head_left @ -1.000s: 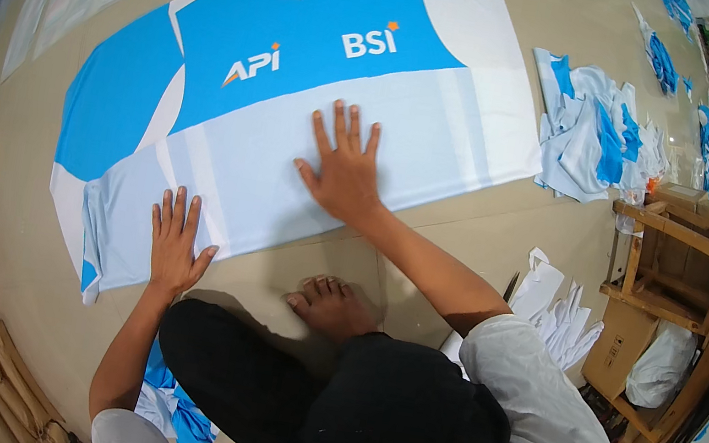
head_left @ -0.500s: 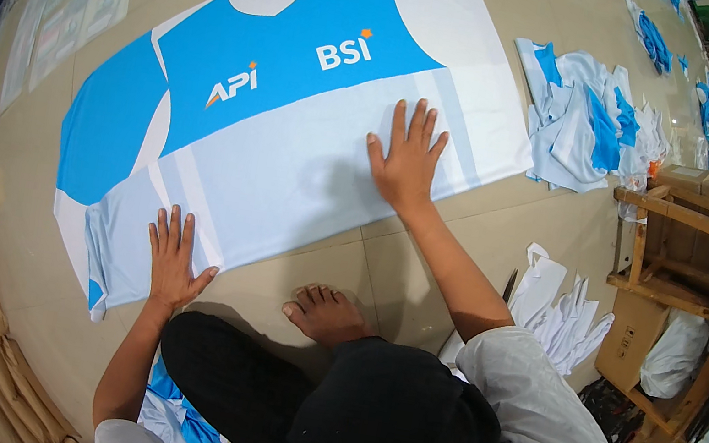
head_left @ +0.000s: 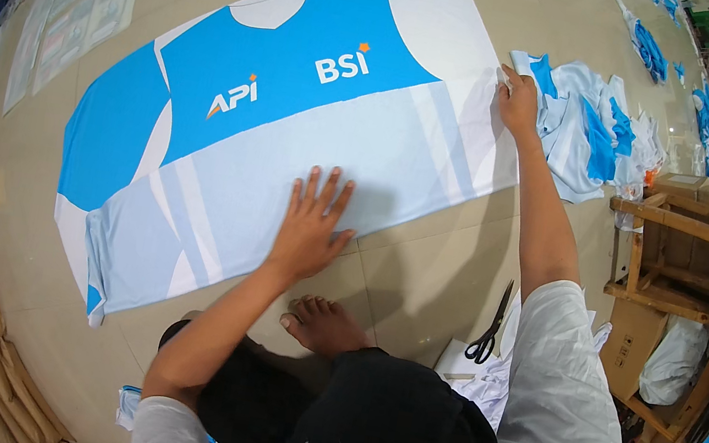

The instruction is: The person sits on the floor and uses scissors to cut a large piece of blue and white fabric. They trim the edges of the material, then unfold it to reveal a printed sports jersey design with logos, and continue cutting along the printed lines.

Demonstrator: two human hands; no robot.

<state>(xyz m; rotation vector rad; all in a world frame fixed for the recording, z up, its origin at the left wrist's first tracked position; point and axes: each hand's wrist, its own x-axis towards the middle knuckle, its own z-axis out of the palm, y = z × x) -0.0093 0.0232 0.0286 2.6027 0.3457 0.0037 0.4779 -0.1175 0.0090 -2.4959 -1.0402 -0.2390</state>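
Spread on the tiled floor before me is a printed jersey cloth, bright blue above and pale blue below, with white borders and a curved neckline. My left hand lies flat near the middle of its front edge, fingers apart, pressing nothing but the cloth. Farther out, at the cloth's right white border, my right hand has its fingertips pinched together on the edge. A heap of blue and white cloth pieces lies just right of that hand.
Black scissors rest by my right arm, beside white scraps. A wooden stool and a cardboard box stand at the right. Brown wrapped bundles line the lower left. My bare foot is close to the cloth.
My left hand has moved right from the cloth's lower left to its middle. My right hand has gone from lying flat on the pale part to the right border, where its fingers have closed.
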